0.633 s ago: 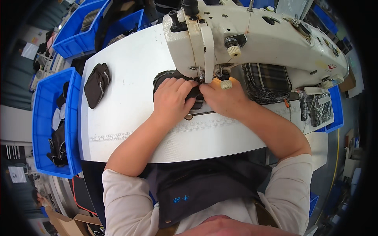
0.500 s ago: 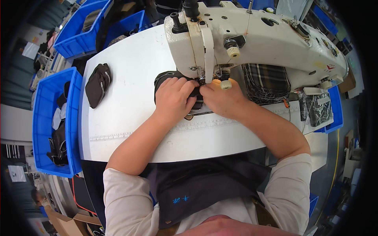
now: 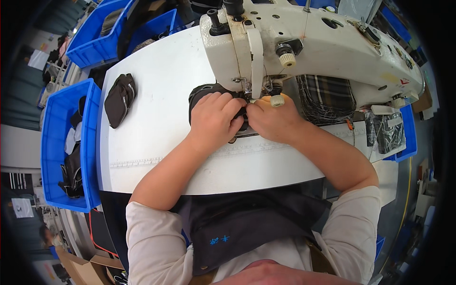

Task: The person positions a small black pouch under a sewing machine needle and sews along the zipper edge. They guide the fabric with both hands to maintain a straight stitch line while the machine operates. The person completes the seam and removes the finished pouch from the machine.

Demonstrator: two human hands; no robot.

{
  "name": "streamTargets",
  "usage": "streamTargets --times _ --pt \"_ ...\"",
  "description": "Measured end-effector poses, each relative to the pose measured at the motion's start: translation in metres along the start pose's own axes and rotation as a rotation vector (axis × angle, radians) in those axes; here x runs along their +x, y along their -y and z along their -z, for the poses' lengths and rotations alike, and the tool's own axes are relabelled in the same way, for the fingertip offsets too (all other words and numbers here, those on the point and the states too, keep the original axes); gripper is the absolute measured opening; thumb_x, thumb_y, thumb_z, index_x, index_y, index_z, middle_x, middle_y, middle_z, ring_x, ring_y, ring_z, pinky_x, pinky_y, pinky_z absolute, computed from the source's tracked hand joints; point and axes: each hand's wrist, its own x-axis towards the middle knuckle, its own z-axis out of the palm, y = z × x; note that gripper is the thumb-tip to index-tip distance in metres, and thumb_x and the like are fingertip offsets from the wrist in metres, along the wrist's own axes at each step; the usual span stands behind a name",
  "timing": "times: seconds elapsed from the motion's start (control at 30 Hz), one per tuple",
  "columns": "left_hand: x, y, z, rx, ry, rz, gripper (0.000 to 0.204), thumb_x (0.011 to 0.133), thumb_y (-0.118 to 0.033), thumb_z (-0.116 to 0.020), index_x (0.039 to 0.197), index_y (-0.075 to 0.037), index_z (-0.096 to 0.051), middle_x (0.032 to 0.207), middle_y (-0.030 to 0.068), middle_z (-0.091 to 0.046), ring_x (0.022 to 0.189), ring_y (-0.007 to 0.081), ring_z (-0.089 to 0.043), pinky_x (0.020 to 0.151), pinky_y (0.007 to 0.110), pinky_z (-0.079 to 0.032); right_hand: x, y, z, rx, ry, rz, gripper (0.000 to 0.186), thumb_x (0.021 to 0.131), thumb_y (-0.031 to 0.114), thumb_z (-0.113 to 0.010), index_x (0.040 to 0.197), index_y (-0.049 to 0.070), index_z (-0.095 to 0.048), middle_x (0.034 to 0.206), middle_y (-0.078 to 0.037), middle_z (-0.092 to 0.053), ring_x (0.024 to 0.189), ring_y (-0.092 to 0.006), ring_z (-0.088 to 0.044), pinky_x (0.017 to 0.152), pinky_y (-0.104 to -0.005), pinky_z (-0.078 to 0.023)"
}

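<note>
Both of my hands work at the needle end of a white sewing machine (image 3: 323, 42). A dark fabric piece (image 3: 195, 91) with a light edge lies under my left hand (image 3: 214, 117), whose thumb and fingers pinch it. Just right of the needle, my right hand (image 3: 273, 118) has its fingers closed on the same fabric; its fingertips are partly hidden by the machine head. The needle point and the seam cannot be made out. A stack of plaid fabric pieces (image 3: 327, 95) with loose threads lies under the machine arm.
A small dark pouch (image 3: 119, 100) with a zip lies on the left of the white table (image 3: 156, 118). Blue bins (image 3: 90, 156) with dark pieces stand beside the table's left edge. At the right lies a plastic-wrapped dark packet (image 3: 387, 130). A printed ruler strip runs along the table.
The whole view has shifted slightly. My hands stay at the needle on the dark fabric, with only small finger movement visible.
</note>
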Motion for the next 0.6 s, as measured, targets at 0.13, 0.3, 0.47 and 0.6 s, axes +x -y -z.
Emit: streamTargets --times 0.13,0.3,0.47,0.6 --pt "0.004 -0.008 0.021 -0.262 0.193 0.133 0.029 0.083 -0.012 -0.077 0.111 -0.008 -0.071 0.098 0.0075 -0.066 0.095 0.0288 -0.067 0.083 0.04 -0.056 0.003 0.004 0.003 0.022 -0.046 -0.052 0.017 0.078 0.021 -0.075 0.083 0.017 -0.06 0.073 0.004 -0.056 0.062 -0.0181 -0.063 0.054 -0.0355 -0.05" --pt "0.006 0.008 0.038 -0.476 0.408 0.217 0.029 0.096 -0.016 -0.073 0.121 -0.004 -0.067 0.119 0.0125 -0.065 0.112 0.0338 -0.064 0.095 0.041 -0.055 0.003 0.004 0.009 0.007 0.014 -0.049 0.017 0.078 0.02 -0.075 0.083 0.016 -0.06 0.073 0.003 -0.057 0.063 -0.018 -0.063 0.053 -0.0346 -0.05" --pt "0.006 0.017 0.038 -0.518 0.452 0.241 0.033 0.093 -0.011 -0.078 0.123 -0.007 -0.068 0.121 0.0098 -0.065 0.112 0.0319 -0.064 0.097 0.038 -0.052 0.002 0.007 0.008 0.008 0.047 -0.015 0.017 0.075 0.017 -0.076 0.08 0.012 -0.06 0.071 0.0 -0.055 0.062 -0.0199 -0.061 0.057 -0.0353 -0.05" --pt "0.006 0.02 0.032 -0.434 0.368 0.108 0.035 0.089 -0.011 -0.082 0.121 -0.008 -0.068 0.122 0.0088 -0.067 0.112 0.0317 -0.065 0.097 0.04 -0.053 0.004 0.005 0.011 0.032 0.014 -0.019 0.014 0.075 0.014 -0.073 0.079 0.013 -0.06 0.072 0.001 -0.055 0.064 -0.0189 -0.062 0.056 -0.0335 -0.049"
